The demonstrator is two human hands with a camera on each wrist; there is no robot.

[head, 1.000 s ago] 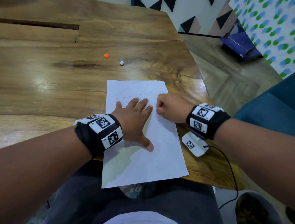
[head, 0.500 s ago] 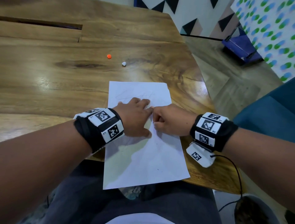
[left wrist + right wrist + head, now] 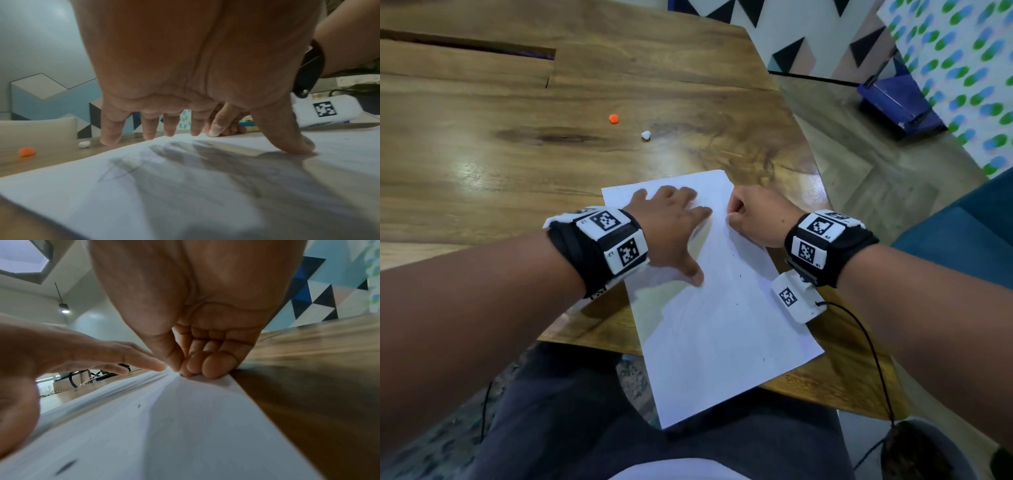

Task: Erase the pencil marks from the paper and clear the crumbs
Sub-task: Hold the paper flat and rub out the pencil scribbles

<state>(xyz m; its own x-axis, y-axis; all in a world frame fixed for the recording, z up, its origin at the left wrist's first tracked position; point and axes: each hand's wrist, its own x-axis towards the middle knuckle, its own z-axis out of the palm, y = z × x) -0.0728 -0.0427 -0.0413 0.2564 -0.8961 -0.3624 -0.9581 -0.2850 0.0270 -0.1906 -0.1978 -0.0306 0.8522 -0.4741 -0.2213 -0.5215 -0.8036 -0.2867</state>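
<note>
A white paper (image 3: 715,325) lies at the front edge of the wooden table (image 3: 517,164), its near end hanging over my lap. My left hand (image 3: 671,226) presses flat on its far part with fingers spread and thumb out. Faint pencil marks (image 3: 115,170) show under that palm. My right hand (image 3: 753,216) is curled by the paper's right edge, thumb against fingertips (image 3: 218,365). It pinches a small eraser of which only a dark tip (image 3: 181,374) shows, touching the sheet. Dark crumbs (image 3: 739,275) dot the paper.
A small orange bit (image 3: 614,118) and a small white bit (image 3: 645,135) lie on the table beyond the paper. A black cable (image 3: 873,356) hangs from my right wrist unit. A blue seat (image 3: 962,233) stands to the right of the table.
My right hand has slid from beside the left fingers out to the paper's right edge. My left hand has shifted toward the far end, thumb spread again. The head view has tilted.
</note>
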